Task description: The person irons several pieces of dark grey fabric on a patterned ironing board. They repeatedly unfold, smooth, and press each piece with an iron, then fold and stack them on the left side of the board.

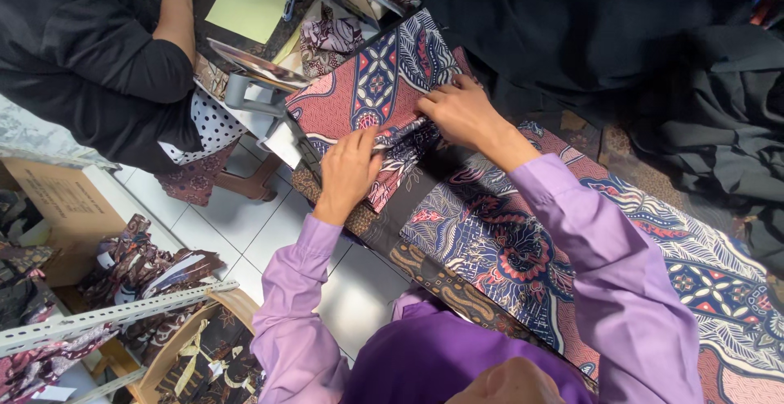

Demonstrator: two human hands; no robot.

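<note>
Purple sleeves reach forward from the bottom of the view, over a long batik cloth (523, 249) spread on the table; it is patterned in navy, red and cream, with leaves and flowers, and runs off to the lower right. Beyond it the left hand (347, 174) lies palm down, fingers together, pressing a bunched fold (400, 147) where the cloth doubles over; the right hand (461, 111) pinches the same fold from the far side, fingers curled narrow on the edge. Past the hands a folded panel (371, 85) lies flat, in pink with blue medallions and a striped leaf band, close to the table's edge on the left.

Risks, as a judgement: the fold may slip or crease crooked if either hand lifts, because the cloth is bunched and not flat there; the panel's corner overhangs near a metal clamp-like tool (245, 89), so a tug could snag it or pull it off toward the tiled floor (269, 224).

Farther left another person in black (90, 53) works at yellow paper (249, 2); black cloth (653, 44) is heaped at the far right.
</note>
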